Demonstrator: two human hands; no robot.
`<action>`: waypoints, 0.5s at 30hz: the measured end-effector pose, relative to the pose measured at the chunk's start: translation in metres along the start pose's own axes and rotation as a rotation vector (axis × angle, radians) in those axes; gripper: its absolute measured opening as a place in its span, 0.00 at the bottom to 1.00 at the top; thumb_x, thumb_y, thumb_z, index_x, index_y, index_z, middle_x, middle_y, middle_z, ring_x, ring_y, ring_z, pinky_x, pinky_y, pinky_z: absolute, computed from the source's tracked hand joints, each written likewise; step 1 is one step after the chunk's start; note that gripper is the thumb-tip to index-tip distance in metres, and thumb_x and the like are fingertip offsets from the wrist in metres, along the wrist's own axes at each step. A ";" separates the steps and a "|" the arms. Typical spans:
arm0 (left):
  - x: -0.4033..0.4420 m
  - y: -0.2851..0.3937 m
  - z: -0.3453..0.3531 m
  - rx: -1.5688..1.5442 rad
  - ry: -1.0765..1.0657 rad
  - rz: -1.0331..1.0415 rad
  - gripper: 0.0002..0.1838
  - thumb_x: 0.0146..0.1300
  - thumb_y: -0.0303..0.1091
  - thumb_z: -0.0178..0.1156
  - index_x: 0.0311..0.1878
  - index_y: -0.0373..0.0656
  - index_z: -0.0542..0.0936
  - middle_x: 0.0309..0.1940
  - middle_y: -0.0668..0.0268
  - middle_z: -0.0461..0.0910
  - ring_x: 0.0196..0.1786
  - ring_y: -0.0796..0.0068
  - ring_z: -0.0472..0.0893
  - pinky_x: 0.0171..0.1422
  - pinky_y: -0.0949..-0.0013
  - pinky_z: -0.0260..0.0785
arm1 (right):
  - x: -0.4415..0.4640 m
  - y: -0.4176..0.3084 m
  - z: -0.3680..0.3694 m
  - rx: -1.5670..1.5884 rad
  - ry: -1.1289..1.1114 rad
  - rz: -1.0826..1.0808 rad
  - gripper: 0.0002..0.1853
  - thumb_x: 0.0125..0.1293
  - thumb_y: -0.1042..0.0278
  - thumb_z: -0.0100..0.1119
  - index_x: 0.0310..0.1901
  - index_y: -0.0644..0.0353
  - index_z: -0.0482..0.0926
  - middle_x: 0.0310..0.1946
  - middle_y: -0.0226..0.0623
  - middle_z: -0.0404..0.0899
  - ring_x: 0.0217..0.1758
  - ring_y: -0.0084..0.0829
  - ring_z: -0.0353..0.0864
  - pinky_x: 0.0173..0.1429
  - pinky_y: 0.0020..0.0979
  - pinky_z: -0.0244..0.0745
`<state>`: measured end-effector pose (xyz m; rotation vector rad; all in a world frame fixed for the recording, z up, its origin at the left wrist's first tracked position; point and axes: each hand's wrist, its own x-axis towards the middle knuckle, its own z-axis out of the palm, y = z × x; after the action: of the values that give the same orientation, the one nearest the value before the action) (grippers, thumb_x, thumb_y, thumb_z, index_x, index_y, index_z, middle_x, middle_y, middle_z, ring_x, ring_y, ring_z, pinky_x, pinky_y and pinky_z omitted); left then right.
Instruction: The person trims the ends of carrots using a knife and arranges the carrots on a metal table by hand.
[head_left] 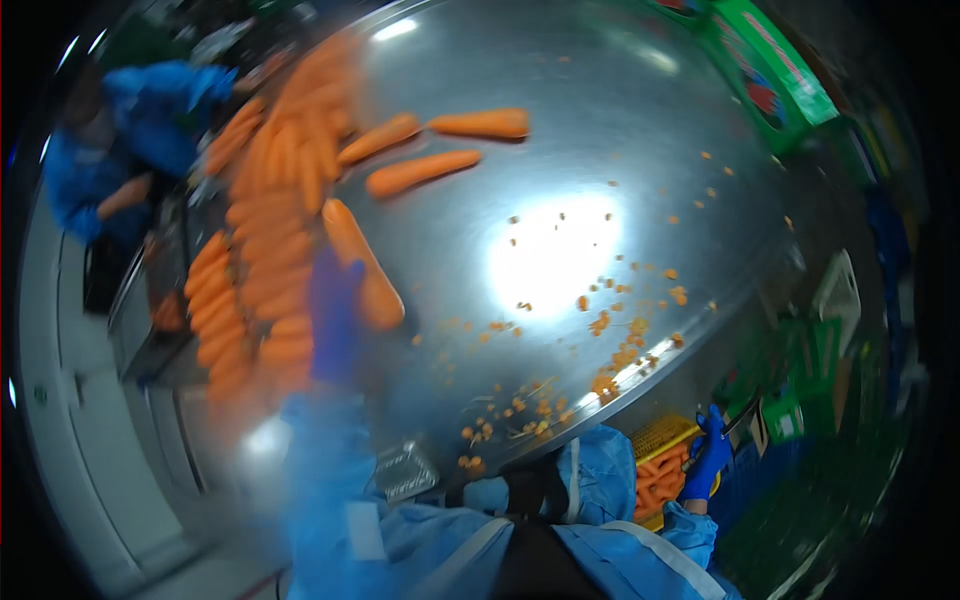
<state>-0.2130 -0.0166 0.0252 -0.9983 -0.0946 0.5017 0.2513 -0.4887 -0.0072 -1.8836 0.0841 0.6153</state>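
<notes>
My left hand (335, 315), in a blue-purple glove, is smeared by motion over the carrots at the left of the metal table (450, 260). It overlaps the edge of one large carrot (365, 270); whether its fingers grip anything is unclear. Rows of carrots (270, 250) lie beside and beyond it, with several loose carrots (425, 172) farther up. At the lower right, my gloved right hand (707, 458) is closed around a thin dark tool (741, 414), apparently a knife, above a yellow basket (665, 438) of carrots.
Small carrot ends (625, 355) are scattered along the near right table rim. A clear plastic tray (406, 470) sits near my body. A person in blue (130, 140) works at the left. Green boxes (765, 75) stand at the upper right.
</notes>
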 end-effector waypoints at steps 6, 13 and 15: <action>-0.172 -0.051 -0.006 1.313 -0.191 1.010 0.31 0.70 0.51 0.54 0.68 0.42 0.65 0.55 0.54 0.76 0.56 0.51 0.77 0.62 0.47 0.71 | -0.071 -0.041 0.127 -0.001 -0.338 -0.139 0.17 0.65 0.71 0.57 0.55 0.66 0.79 0.33 0.40 0.84 0.15 0.15 0.66 0.17 0.18 0.58; -0.381 -0.005 -0.027 1.554 0.613 1.908 0.32 0.53 0.29 0.65 0.63 0.37 0.69 0.52 0.51 0.76 0.52 0.56 0.78 0.60 0.54 0.72 | -0.175 -0.037 0.210 -0.199 -0.741 -0.076 0.15 0.67 0.71 0.58 0.54 0.63 0.80 0.33 0.36 0.84 0.20 0.16 0.71 0.24 0.18 0.64; -0.435 0.011 -0.016 1.706 1.030 2.190 0.31 0.52 0.29 0.67 0.61 0.36 0.71 0.49 0.54 0.77 0.50 0.60 0.79 0.57 0.60 0.73 | -0.181 -0.023 0.219 -0.242 -0.770 -0.190 0.15 0.67 0.72 0.58 0.54 0.64 0.80 0.35 0.36 0.84 0.25 0.16 0.74 0.29 0.18 0.67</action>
<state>-0.5963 -0.2184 0.0722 0.9218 2.1791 1.4263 0.0207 -0.3260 0.0354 -1.7305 -0.6847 1.2107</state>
